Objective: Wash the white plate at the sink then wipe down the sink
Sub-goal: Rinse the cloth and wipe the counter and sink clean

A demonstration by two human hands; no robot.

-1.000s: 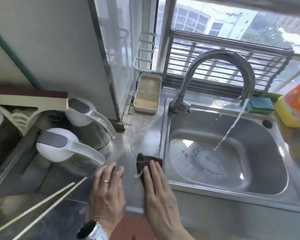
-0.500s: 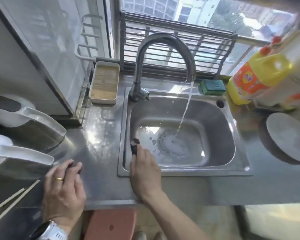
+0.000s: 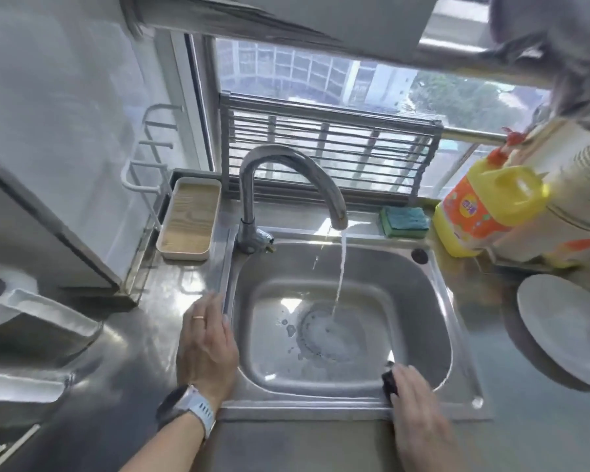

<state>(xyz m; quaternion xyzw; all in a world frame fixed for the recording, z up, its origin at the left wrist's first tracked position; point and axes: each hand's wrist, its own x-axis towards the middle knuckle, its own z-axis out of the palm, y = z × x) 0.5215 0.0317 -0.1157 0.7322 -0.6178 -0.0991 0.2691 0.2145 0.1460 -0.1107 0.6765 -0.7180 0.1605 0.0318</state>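
Observation:
The steel sink [image 3: 457, 321] sits in the middle of the counter, and water runs from the curved tap [image 3: 286, 172] onto its drain. My right hand [image 3: 416, 413] presses a dark cloth [image 3: 390, 381] against the sink's front rim near the right corner; its fingers lie flat over the cloth. My left hand [image 3: 206, 349], with a ring and a watch, rests flat on the counter at the sink's left rim. The white plate [image 3: 562, 328] lies on the counter at the far right, apart from both hands.
A green-blue sponge [image 3: 404, 221] lies behind the sink. A yellow detergent bottle [image 3: 481, 212] stands at the back right. A wooden-bottomed tray [image 3: 188, 223] sits at the back left, white-handled kettles [image 3: 31, 315] at the left, chopsticks [image 3: 4, 451] at the lower left.
My right hand has slid the cloth along the sink's front rim from the left corner to the right. My left hand has moved up to the sink's left rim. The view has shifted right.

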